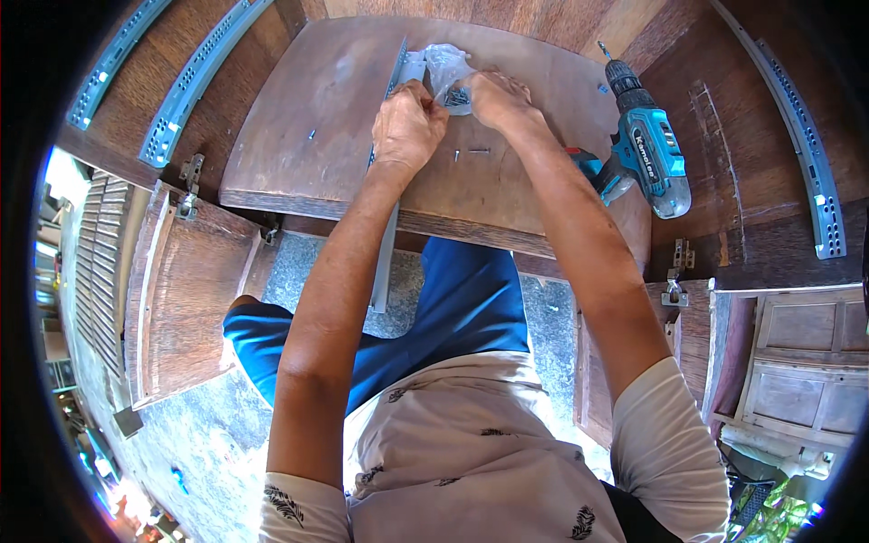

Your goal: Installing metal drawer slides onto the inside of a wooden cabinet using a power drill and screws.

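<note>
A clear plastic bag [446, 61] with small metal screws [459, 96] in it lies on the brown wooden shelf. At its left side, my left hand [409, 125] has its fingers closed on the bag's edge. My right hand [500, 98] grips the bag from the right, its fingertips partly hidden by the bag and the hand itself. A metal drawer slide [384, 262] runs under my left hand and forearm and sticks out past the shelf's front edge. Two loose screws [479, 151] lie on the shelf just below the bag.
A teal cordless drill [650, 149] stands to the right, its bit pointing away. Metal slides [197, 81] line the left cabinet wall, and another slide [819, 181] the right one. Open doors [195, 290] hang on hinges below. A small screw [312, 135] lies on the shelf's left.
</note>
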